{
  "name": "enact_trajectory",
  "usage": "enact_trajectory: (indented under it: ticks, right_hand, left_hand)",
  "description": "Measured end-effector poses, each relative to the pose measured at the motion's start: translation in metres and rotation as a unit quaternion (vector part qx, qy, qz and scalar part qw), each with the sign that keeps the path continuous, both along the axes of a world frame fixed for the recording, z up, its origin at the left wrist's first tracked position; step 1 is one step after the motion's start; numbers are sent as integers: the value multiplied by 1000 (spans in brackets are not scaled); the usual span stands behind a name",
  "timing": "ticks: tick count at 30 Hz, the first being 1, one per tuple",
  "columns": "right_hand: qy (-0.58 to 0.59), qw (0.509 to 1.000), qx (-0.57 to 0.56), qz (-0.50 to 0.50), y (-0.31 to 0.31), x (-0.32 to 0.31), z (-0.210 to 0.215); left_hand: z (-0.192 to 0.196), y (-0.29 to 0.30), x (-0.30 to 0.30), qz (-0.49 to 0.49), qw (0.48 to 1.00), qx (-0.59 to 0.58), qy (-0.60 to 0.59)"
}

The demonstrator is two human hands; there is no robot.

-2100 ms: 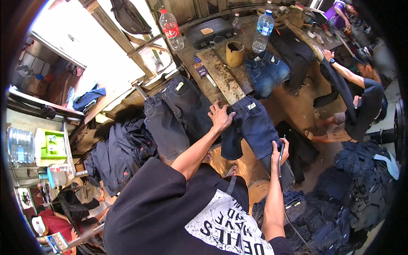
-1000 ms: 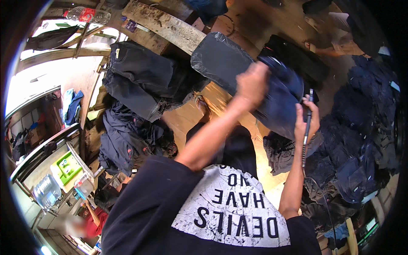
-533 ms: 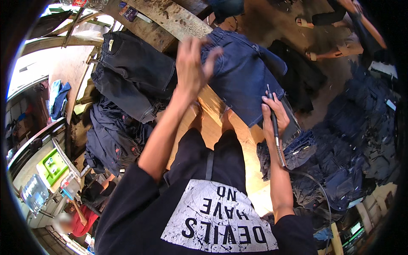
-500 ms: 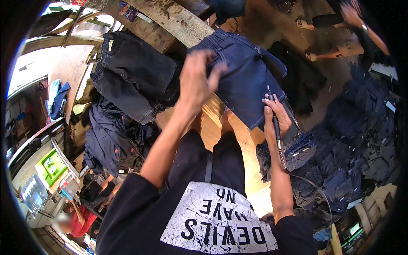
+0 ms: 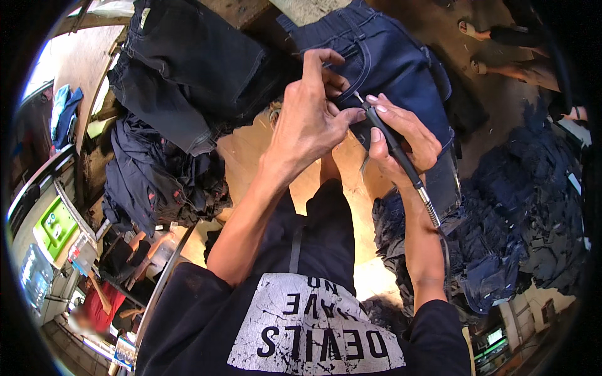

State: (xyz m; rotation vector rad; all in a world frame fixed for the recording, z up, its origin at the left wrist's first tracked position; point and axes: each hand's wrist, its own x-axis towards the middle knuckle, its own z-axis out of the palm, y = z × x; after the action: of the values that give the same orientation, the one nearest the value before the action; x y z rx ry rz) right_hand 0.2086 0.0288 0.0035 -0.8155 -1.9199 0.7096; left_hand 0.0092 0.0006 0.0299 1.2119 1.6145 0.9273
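A pair of dark blue denim shorts [image 5: 401,69] lies over a plank in front of me, waistband at the far side. My left hand [image 5: 308,109] is at its pocket, fingers curled at the curved pocket edge and thumb stretched toward the right. Part of the fabric under those fingers is hidden. In my right hand [image 5: 414,135] is a black pen-shaped rotary tool [image 5: 394,143], gripped between thumb and fingers. Its thin metal tip points at the pocket, close to the left thumb; whether it touches the cloth I cannot tell. A cable trails from its spring-sleeved end along my forearm.
Black denim shorts [image 5: 188,62] lie to the left, above a heap of dark garments [image 5: 157,169]. More dark clothing [image 5: 514,207] is piled at the right. A person in red [image 5: 97,304] is at the lower left; another person's legs [image 5: 520,72] show at the far right.
My left hand has come down onto the pocket of the shorts. The right hand has brought the rotary tool up and left, toward the pocket. The view has shifted too.
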Motion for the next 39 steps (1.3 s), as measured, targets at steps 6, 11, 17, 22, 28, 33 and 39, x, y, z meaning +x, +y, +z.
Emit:
enact_trajectory:
  ticks: [6, 11, 17, 22, 28, 33, 39]
  right_hand:
    - [-25, 999, 8, 26, 1, -3, -1]
    - [-34, 999, 5, 42, 2, -5, -2]
    - [-55, 998, 3, 40, 1, -4, -1]
    - [-70, 996, -33, 48, -3, -1, 4]
    - [-78, 996, -41, 33, -4, 0, 3]
    - [-84, 995, -47, 27, -4, 1, 4]
    - [-82, 995, -42, 31, -3, 3, 2]
  left_hand:
    - [-10, 5, -19, -32, 999, 19, 4]
    - [-13, 5, -19, -23, 1000, 12, -10]
    - [-16, 3, -19, -15, 999, -2, -32]
    - [-18, -1, -18, -14, 999, 25, -34]
    - [-27, -8, -14, 2, 997, 58, -43]
    - [-33, -12, -10, 8, 996, 75, -42]
    - [-39, -14, -8, 19, 994, 83, -70]
